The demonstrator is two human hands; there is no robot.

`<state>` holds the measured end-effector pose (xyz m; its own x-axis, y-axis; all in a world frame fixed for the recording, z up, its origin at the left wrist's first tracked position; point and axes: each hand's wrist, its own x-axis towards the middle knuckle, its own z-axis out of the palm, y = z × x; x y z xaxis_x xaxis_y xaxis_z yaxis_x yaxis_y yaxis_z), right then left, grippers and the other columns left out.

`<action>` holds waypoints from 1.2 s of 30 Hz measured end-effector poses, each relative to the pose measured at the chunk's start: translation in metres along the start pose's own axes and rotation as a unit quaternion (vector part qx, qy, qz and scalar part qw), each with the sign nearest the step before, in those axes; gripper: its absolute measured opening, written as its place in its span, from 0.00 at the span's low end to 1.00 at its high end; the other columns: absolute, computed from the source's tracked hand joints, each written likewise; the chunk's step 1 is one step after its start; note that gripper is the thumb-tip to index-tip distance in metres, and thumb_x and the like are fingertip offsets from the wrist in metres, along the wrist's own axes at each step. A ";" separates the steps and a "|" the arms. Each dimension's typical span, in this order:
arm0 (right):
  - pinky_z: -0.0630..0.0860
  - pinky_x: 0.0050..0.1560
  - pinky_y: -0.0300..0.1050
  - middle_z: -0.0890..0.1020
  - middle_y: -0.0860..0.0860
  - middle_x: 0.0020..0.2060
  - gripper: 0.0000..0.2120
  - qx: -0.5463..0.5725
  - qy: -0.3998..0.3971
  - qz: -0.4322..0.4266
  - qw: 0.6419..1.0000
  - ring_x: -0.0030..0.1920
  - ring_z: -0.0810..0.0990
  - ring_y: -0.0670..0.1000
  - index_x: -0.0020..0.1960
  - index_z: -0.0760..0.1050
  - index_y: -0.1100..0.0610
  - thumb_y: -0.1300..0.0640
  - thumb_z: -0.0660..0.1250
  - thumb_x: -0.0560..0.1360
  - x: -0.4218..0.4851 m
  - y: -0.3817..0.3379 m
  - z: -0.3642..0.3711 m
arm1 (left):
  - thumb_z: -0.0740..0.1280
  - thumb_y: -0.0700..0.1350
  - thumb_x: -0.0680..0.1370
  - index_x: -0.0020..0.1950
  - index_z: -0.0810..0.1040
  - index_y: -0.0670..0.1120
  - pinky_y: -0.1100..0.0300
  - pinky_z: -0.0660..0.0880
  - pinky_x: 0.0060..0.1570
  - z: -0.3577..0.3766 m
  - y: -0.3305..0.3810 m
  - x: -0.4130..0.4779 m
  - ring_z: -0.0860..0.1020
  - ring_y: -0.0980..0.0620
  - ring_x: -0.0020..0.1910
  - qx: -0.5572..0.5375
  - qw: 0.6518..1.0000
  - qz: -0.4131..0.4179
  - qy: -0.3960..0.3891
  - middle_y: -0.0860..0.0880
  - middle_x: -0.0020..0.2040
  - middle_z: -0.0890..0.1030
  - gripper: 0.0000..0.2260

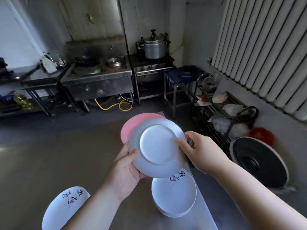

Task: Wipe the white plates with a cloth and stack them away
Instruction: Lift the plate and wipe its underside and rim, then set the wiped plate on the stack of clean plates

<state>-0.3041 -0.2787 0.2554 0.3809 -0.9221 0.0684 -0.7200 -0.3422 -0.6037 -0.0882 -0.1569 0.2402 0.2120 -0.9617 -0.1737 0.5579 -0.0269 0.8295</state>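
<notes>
**White round plate (157, 147) held in both hands above the steel table (58, 163)**

The plate is tilted with its underside and foot ring facing the camera. It is lifted clear of the table, in front of the person. The left hand (126, 171) grasps its lower left rim, with the thumb on the underside and the fingers curled behind. The right hand (201, 151) pinches the right rim, its fingertips (179, 141) touching the underside. A small dark item (190, 143) shows just behind this hand; what it is cannot be told. A pink round object (136, 123) lies directly behind the plate, partly hidden by it; whether it is cloth or dish cannot be told.

Below the held plate, a stack of white round plates (174, 198) rests on the table, the top one marked with blue handwriting. A single white plate (63, 208) with similar writing lies at lower left.

Across the room stand a steel wok stove (98, 78) and an aluminium pressure cooker (153, 47). A white ribbed radiator (265, 47) hangs at right, above a black round lid (260, 161).
</notes>
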 end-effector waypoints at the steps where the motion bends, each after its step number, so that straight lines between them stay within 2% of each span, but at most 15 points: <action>1: 0.79 0.37 0.51 0.82 0.41 0.29 0.21 0.005 -0.037 0.016 0.999 0.29 0.77 0.44 0.42 0.73 0.49 0.32 0.59 0.80 -0.001 0.008 -0.003 | 0.61 0.42 0.80 0.76 0.74 0.51 0.48 0.82 0.39 -0.003 -0.007 0.004 0.84 0.43 0.56 0.011 1.000 -0.015 0.004 0.44 0.67 0.83 0.23; 5: 0.75 0.31 0.41 0.83 0.51 0.26 0.26 0.084 -0.228 0.097 0.965 0.25 0.75 0.50 0.38 0.74 0.56 0.37 0.60 0.83 -0.005 0.038 -0.005 | 0.58 0.40 0.84 0.75 0.75 0.54 0.53 0.80 0.36 -0.010 -0.033 0.018 0.84 0.44 0.56 0.069 0.994 -0.082 0.005 0.44 0.68 0.82 0.21; 9: 0.81 0.44 0.53 0.86 0.58 0.34 0.38 0.097 -0.301 0.167 0.934 0.32 0.79 0.62 0.35 0.82 0.59 0.32 0.50 0.81 -0.001 0.079 0.016 | 0.57 0.41 0.86 0.76 0.73 0.54 0.51 0.81 0.44 -0.016 -0.063 0.031 0.82 0.44 0.64 0.137 0.982 -0.127 0.011 0.46 0.70 0.81 0.20; 12: 0.81 0.49 0.48 0.87 0.58 0.35 0.48 0.171 -0.273 0.246 0.914 0.37 0.84 0.58 0.36 0.84 0.60 0.25 0.41 0.77 0.002 0.101 0.029 | 0.63 0.59 0.84 0.77 0.72 0.55 0.47 0.74 0.66 -0.009 -0.083 0.036 0.79 0.49 0.70 0.175 0.976 -0.122 0.045 0.49 0.72 0.80 0.22; 14: 0.81 0.52 0.49 0.87 0.60 0.37 0.49 0.195 -0.262 0.258 0.909 0.38 0.85 0.57 0.36 0.84 0.58 0.22 0.39 0.75 0.003 0.109 0.034 | 0.54 0.71 0.81 0.76 0.74 0.55 0.52 0.68 0.72 -0.001 -0.089 0.036 0.76 0.57 0.72 0.205 0.969 -0.123 0.062 0.53 0.72 0.79 0.31; 17: 0.77 0.38 0.43 0.84 0.63 0.36 0.42 0.246 -0.266 0.227 0.904 0.31 0.80 0.54 0.37 0.81 0.62 0.30 0.47 0.83 0.002 0.112 0.035 | 0.42 0.75 0.79 0.81 0.67 0.51 0.54 0.62 0.77 0.002 -0.097 0.035 0.72 0.58 0.75 0.165 0.970 -0.169 0.050 0.55 0.75 0.76 0.41; 18: 0.75 0.36 0.43 0.82 0.62 0.35 0.34 0.273 -0.260 0.211 0.902 0.29 0.78 0.52 0.40 0.80 0.63 0.36 0.54 0.85 0.001 0.113 0.036 | 0.43 0.76 0.79 0.82 0.64 0.52 0.55 0.59 0.78 -0.003 -0.100 0.033 0.71 0.59 0.75 0.153 0.970 -0.184 0.047 0.57 0.76 0.74 0.41; 20: 0.71 0.33 0.47 0.77 0.59 0.31 0.14 0.304 -0.251 0.193 0.899 0.27 0.73 0.54 0.47 0.76 0.61 0.49 0.67 0.82 -0.002 0.122 0.042 | 0.47 0.74 0.82 0.79 0.69 0.55 0.56 0.57 0.78 -0.011 -0.107 0.032 0.73 0.62 0.72 0.178 0.962 -0.200 0.059 0.63 0.73 0.75 0.34; 22: 0.69 0.30 0.48 0.74 0.58 0.30 0.07 0.272 -0.261 0.176 0.909 0.27 0.69 0.54 0.55 0.73 0.54 0.58 0.68 0.79 -0.007 0.129 0.048 | 0.58 0.71 0.79 0.81 0.67 0.54 0.49 0.59 0.80 -0.019 -0.114 0.029 0.71 0.58 0.75 0.284 0.933 -0.214 0.061 0.60 0.75 0.74 0.35; 23: 0.70 0.30 0.49 0.74 0.57 0.30 0.12 0.242 -0.262 0.166 0.919 0.28 0.70 0.54 0.58 0.72 0.47 0.58 0.67 0.77 -0.009 0.131 0.051 | 0.61 0.67 0.78 0.80 0.66 0.55 0.47 0.64 0.78 -0.022 -0.117 0.027 0.72 0.55 0.74 0.354 0.909 -0.211 0.064 0.57 0.75 0.74 0.33; 25: 0.73 0.29 0.51 0.77 0.53 0.33 0.21 0.199 -0.267 0.158 0.930 0.28 0.73 0.55 0.61 0.68 0.37 0.57 0.65 0.74 -0.013 0.130 0.058 | 0.61 0.54 0.82 0.71 0.70 0.57 0.52 0.75 0.63 -0.030 -0.125 0.027 0.78 0.51 0.61 0.486 0.852 -0.179 0.081 0.50 0.64 0.80 0.16; 28: 0.81 0.31 0.56 0.83 0.48 0.41 0.23 0.125 -0.281 0.163 0.938 0.32 0.81 0.57 0.63 0.67 0.36 0.55 0.63 0.72 -0.017 0.130 0.069 | 0.60 0.48 0.82 0.61 0.69 0.60 0.55 0.73 0.40 -0.035 -0.136 0.028 0.77 0.49 0.42 0.567 0.799 -0.176 0.093 0.48 0.52 0.80 0.10; 31: 0.84 0.45 0.53 0.84 0.44 0.42 0.22 0.066 -0.283 0.155 0.944 0.39 0.85 0.49 0.63 0.69 0.36 0.52 0.62 0.71 -0.018 0.133 0.078 | 0.60 0.51 0.79 0.58 0.69 0.61 0.53 0.77 0.38 -0.045 -0.145 0.031 0.81 0.47 0.42 0.620 0.757 -0.179 0.105 0.52 0.49 0.80 0.08; 34: 0.84 0.40 0.49 0.83 0.43 0.40 0.23 0.006 -0.275 0.130 0.953 0.38 0.83 0.46 0.66 0.67 0.35 0.50 0.61 0.72 -0.015 0.131 0.083 | 0.60 0.53 0.80 0.62 0.68 0.57 0.52 0.80 0.43 -0.049 -0.151 0.036 0.80 0.47 0.44 0.664 0.721 -0.169 0.103 0.52 0.50 0.80 0.11; 36: 0.84 0.36 0.48 0.83 0.43 0.39 0.26 -0.030 -0.262 0.119 0.957 0.37 0.83 0.47 0.69 0.65 0.35 0.50 0.61 0.73 -0.013 0.129 0.085 | 0.60 0.53 0.81 0.66 0.67 0.54 0.54 0.75 0.37 -0.050 -0.154 0.038 0.78 0.47 0.42 0.689 0.697 -0.166 0.106 0.50 0.49 0.80 0.14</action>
<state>-0.3524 -0.2949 0.1091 0.4296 -0.7631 -0.4828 -0.8483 -0.1577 -0.5055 -0.1256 -0.1760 0.0789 0.4495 -0.7822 -0.4313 -0.6665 -0.6152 0.4211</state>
